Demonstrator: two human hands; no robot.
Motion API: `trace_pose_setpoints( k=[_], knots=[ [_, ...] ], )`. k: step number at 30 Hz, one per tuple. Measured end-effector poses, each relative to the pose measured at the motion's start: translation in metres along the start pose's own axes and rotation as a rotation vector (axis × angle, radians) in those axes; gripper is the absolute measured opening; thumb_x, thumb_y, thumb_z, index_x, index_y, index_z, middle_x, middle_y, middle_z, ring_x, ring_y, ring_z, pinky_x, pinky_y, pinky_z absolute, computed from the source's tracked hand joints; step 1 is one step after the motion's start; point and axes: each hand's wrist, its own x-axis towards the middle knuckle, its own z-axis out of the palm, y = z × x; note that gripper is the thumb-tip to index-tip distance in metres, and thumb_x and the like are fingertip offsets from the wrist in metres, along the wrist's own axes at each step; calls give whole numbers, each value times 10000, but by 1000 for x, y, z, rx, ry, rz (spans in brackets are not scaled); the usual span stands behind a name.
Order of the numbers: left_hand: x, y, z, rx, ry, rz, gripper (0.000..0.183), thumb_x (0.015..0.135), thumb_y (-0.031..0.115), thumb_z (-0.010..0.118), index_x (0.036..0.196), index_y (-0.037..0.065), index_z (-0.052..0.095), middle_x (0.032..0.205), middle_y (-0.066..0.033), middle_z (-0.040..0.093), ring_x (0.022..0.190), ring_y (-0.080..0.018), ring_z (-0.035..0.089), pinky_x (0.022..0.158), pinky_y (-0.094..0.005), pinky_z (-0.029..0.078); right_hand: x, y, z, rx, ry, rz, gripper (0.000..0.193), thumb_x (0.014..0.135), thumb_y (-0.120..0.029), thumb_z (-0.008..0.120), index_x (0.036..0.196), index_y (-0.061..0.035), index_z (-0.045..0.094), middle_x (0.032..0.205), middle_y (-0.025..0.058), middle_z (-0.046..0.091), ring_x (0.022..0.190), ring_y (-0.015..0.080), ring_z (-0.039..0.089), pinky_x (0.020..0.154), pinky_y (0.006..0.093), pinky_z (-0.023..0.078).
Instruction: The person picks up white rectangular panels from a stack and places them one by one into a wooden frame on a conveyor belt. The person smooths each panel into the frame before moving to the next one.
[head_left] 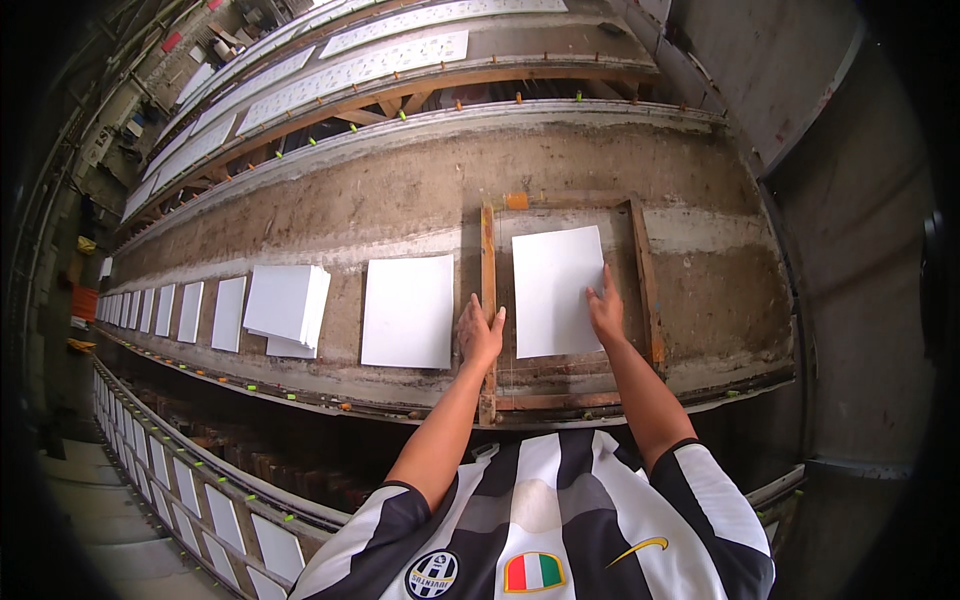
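Observation:
A white sheet or thin stack of sheets (550, 290) lies inside a rectangular wooden frame (645, 270) on the long worktable. My right hand (605, 312) is at its right edge, the thumb on the white surface and the index finger stretched along the side. My left hand (482, 335) is by the frame's left bar, fingers extended and thumb apart, holding nothing. Left of that hand lies a single white sheet (408, 312). Farther left sits an uneven stack of white sheets (285, 303).
More white sheets (229, 314) run in a row toward the table's far left end. The long worktable (400, 190) has raised rails with small green and orange clips. Parallel tables with printed sheets (360, 80) stand beyond, and another sheet-covered table (222, 520) is at lower left. A grey wall (850, 220) rises at right.

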Motion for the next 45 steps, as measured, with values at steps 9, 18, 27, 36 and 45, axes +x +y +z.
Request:
trace_pose_setpoints(
  k=[9,18,27,36,45],
  knots=[
    [-6,-8,17,118,32,43,936,935,569,631,1603,80,197,1587,-179,345,1483,-367,279,1197,-542,243,-7,24,11,-53,-12,57,679,997,-186,604,1593,-91,293,1507,261,472,1394,386,466,1146,410,365],
    [-6,-6,15,141,64,64,962,904,533,685,1570,7,233,1532,-238,394,1454,-393,315,1164,-552,287,-12,20,17,-131,24,48,698,992,-215,592,1598,-95,267,1405,289,554,1292,441,545,1086,446,421],
    [-6,-6,14,142,14,22,938,918,522,682,1593,72,210,1598,-160,333,1497,-353,260,1207,-522,243,-19,12,18,-168,-2,69,686,997,-230,579,1593,-81,273,1399,291,557,1280,450,550,1080,455,423],
    [-8,-2,9,133,31,60,937,915,465,701,1570,2,218,1568,-216,349,1465,-375,294,1175,-541,277,-16,22,22,-194,31,16,679,996,-241,577,1589,-88,285,1328,323,586,1213,479,579,1040,471,448],
    [-21,28,8,380,120,129,880,974,508,580,1614,63,171,1687,-162,126,1564,-353,64,1246,-563,54,-17,20,24,-273,32,95,681,994,-261,569,1593,-123,276,1094,314,678,1018,484,652,913,520,495]
  ],
)
